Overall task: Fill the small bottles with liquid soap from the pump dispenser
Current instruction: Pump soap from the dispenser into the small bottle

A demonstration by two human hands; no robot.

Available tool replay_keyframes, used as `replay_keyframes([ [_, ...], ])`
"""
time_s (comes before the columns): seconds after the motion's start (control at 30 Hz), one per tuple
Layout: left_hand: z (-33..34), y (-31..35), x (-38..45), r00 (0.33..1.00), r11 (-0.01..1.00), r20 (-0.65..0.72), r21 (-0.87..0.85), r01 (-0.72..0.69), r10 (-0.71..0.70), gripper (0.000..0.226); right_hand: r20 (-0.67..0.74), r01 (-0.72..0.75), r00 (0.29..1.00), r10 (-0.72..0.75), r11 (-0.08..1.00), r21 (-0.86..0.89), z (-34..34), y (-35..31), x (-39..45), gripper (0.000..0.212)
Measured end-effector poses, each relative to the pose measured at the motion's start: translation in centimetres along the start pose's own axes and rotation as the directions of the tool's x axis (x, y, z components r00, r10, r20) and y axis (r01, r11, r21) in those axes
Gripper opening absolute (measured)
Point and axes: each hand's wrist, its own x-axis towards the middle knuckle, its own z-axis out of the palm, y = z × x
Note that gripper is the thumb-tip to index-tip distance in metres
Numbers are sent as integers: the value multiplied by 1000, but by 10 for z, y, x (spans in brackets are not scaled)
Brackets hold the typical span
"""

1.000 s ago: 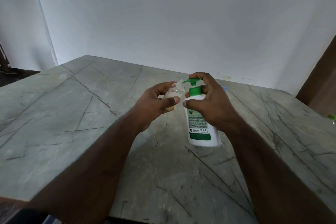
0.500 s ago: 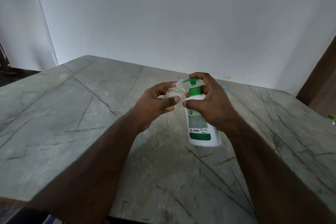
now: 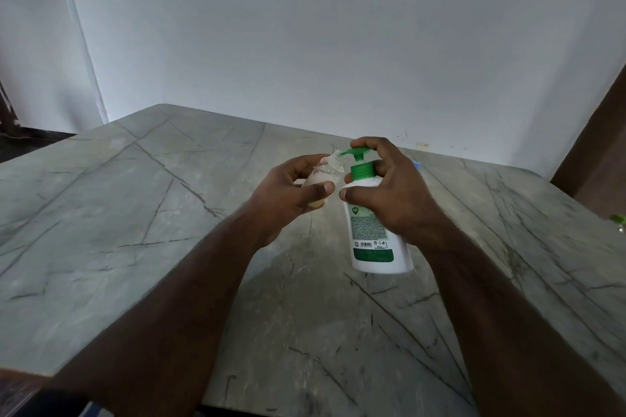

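Head view: centre of frame, left hand (image 3: 288, 193) grips small bottle (image 3: 321, 179), tilted, mouth against green nozzle. Bottle partly filled with pale liquid. Right hand (image 3: 389, 193) wraps pump dispenser (image 3: 369, 234) at neck, one finger curled on pump head (image 3: 355, 153). Dispenser base rests on grey marble table (image 3: 135, 213). Right frame edge: small green-topped item (image 3: 619, 221), unidentifiable.

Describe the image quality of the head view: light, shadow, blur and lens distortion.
Head view: soft, even light, no hard glare; a faint shadow darkens the table under the forearms. Wide-angle bending curves the table edges and wall lines. The pump dispenser label is too small to read; the small bottle looks slightly soft.
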Motion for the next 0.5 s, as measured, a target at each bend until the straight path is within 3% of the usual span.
replay_keyframes([
  [0.13,2,1,-1,1000,1000,12,-4,1,-1,44,5,7,1000,-7,1000,4,0,1,-1,69],
  [0.33,2,1,-1,1000,998,22,-69,-6,7,41,41,23,999,-23,1000,16,0,-2,-5,94],
  [0.5,5,2,-2,999,992,38,-123,2,3,43,12,36,999,-37,994,102,-3,-1,-9,94],
])
